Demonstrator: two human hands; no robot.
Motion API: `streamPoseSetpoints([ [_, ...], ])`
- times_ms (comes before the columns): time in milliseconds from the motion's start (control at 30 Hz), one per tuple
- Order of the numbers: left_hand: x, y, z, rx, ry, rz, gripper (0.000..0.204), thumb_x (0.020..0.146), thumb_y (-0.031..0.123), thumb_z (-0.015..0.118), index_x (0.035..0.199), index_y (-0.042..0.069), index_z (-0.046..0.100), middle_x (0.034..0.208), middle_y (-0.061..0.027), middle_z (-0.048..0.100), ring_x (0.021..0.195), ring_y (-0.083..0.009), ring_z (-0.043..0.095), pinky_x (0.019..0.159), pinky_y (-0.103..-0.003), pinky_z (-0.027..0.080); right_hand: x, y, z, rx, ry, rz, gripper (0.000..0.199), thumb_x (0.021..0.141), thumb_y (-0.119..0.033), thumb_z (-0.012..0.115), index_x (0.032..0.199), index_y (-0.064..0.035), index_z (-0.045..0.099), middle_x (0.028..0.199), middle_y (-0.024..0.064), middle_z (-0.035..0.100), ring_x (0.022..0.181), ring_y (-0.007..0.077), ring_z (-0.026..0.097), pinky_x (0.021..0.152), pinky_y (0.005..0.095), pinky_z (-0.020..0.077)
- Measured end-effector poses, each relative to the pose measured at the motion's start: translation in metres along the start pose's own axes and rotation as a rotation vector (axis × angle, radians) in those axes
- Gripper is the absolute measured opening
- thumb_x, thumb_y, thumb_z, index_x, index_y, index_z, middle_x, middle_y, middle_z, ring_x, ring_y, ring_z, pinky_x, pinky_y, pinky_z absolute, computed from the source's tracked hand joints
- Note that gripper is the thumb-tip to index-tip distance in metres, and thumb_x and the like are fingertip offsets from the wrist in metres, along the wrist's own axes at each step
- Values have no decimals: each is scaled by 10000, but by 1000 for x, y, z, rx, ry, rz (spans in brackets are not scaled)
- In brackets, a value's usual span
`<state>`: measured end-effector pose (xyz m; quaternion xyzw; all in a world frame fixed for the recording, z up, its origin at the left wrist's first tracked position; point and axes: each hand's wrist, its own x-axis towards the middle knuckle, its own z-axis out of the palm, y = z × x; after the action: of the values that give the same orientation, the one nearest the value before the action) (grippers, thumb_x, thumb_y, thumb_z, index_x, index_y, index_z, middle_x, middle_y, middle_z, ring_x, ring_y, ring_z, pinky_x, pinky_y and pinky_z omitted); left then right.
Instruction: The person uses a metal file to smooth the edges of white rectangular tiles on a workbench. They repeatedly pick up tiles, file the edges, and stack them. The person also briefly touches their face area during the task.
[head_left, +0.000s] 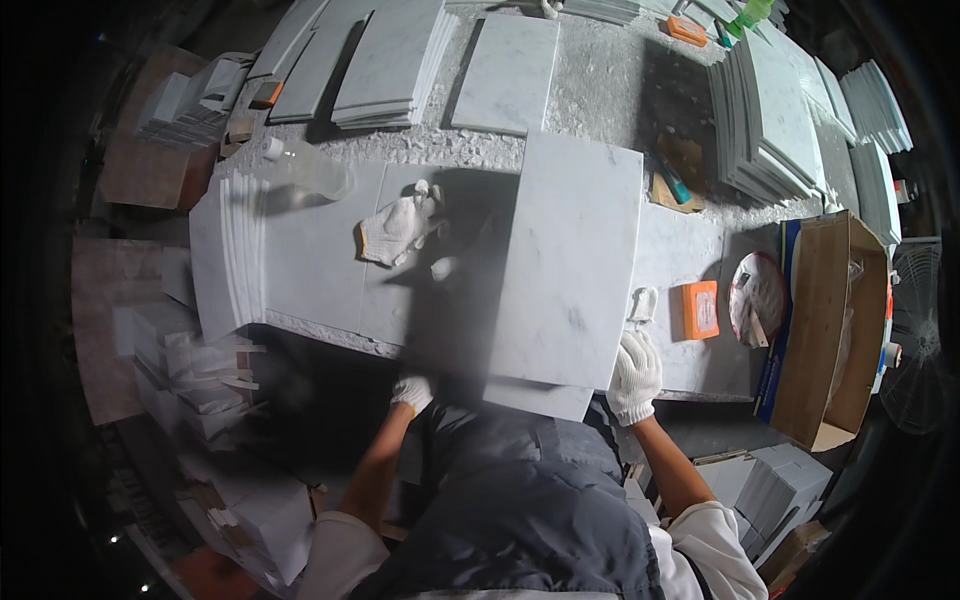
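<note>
A large pale grey-veined marble tile (pixel 570 260) lies lengthwise in front of me, its near end by my lap. Part of another pale slab (pixel 540 398) shows beneath that end. My right hand (pixel 635 378), in a white knit glove, is at the tile's near right edge, fingers together and closed against it; the thumb is hidden. My left hand (pixel 412 392), also gloved, is lower left of the tile, beside my apron and apart from the tile in this view. Its fingers are lost in shadow. A loose white work glove (pixel 395 230) rests on the bench left of the tile.
An orange block (pixel 701 310), a round disc (pixel 757 298) and an open cardboard box (pixel 835 330) stand right. A clear bottle (pixel 315 170) lies left near upright tiles (pixel 240 250). Tile stacks (pixel 765 115) line the dusty far side. A fan (pixel 915 335) stands far right.
</note>
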<state>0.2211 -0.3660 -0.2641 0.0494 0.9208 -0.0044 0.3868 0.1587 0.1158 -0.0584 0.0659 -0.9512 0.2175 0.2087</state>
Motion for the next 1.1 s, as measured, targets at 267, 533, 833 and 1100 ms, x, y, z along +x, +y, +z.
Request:
streamPoseSetpoints([
  [267, 54, 76, -68, 29, 459, 246, 429, 927, 297, 518, 1226, 45, 692, 1181, -214, 679, 1124, -404, 643, 979, -513, 503, -17, 2, 11, 5, 140, 41, 263, 772, -90, 693, 1020, -168, 731, 1065, 17, 687, 1032, 275, 662, 901, 419, 533],
  [533, 39, 102, -100, 81, 879, 385, 410, 888, 286, 559, 1185, 51, 716, 1056, -203, 714, 1023, -417, 676, 926, -507, 525, -17, -7, 13, -19, 275, -30, 112, 771, -104, 673, 875, -146, 670, 981, 52, 677, 960, 297, 650, 833, 414, 528],
  [833, 37, 117, -78, -51, 1240, 298, 339, 849, 278, 604, 1074, 82, 764, 958, -178, 743, 958, -394, 696, 942, -486, 514, -28, -6, 21, 20, 241, 41, 70, 865, -154, 603, 909, -139, 656, 1025, 51, 680, 986, 269, 643, 833, 385, 526],
  [1100, 13, 122, -94, 10, 634, 9, 347, 941, 245, 504, 1153, 29, 674, 1174, -215, 687, 1086, -390, 655, 934, -502, 514, -27, -7, 14, 33, 231, -18, 65, 850, -117, 615, 906, -139, 638, 950, 70, 662, 888, 303, 643, 750, 413, 525],
])
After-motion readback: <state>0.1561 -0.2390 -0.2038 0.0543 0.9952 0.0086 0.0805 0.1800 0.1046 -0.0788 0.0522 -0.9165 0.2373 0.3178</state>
